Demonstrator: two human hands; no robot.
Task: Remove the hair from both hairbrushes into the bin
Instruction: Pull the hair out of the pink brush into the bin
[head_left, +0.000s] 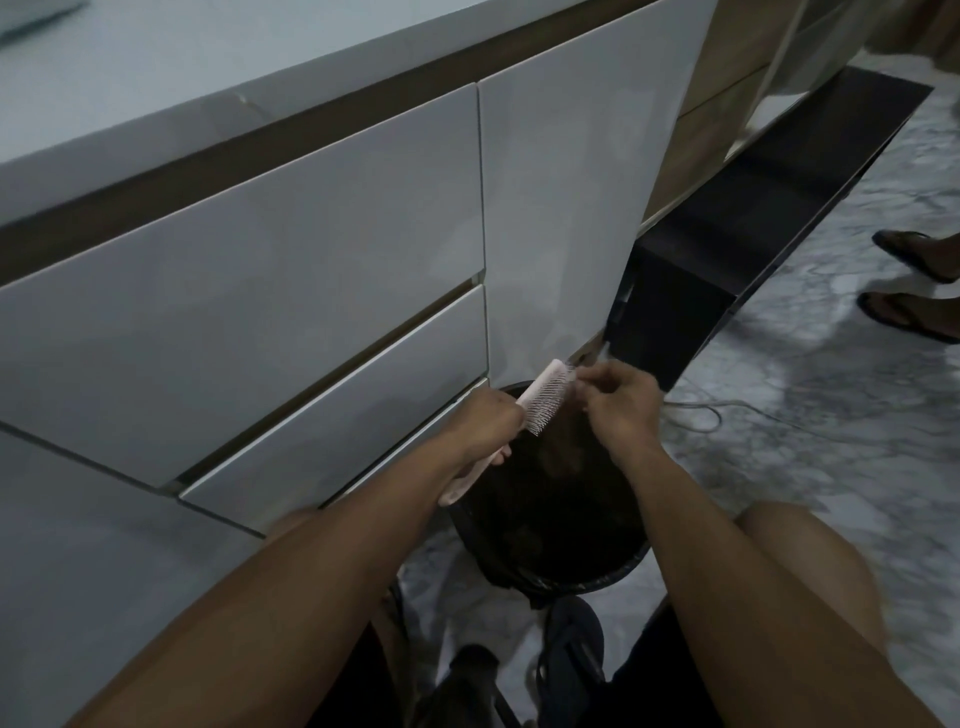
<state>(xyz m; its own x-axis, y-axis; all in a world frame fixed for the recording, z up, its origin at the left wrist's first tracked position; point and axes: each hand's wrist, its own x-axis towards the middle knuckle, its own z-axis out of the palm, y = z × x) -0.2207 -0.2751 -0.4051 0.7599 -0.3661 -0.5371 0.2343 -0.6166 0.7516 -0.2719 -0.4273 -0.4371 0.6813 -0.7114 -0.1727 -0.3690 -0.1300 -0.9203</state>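
Home interior, glossy white drawer fronts (291, 291), marble-patterned floor (841, 426)

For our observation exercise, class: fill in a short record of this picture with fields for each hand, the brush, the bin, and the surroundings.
left hand: left hand grips the handle of the pink hairbrush
right hand: right hand pinches at the bristles near the brush tip
brush position: tilted, held over the bin
bin: black bin on the floor, dark contents inside, too dim to identify
surroundings: white drawers to the left; marbled floor; another person's sandalled feet at the right edge
second brush: not clearly seen
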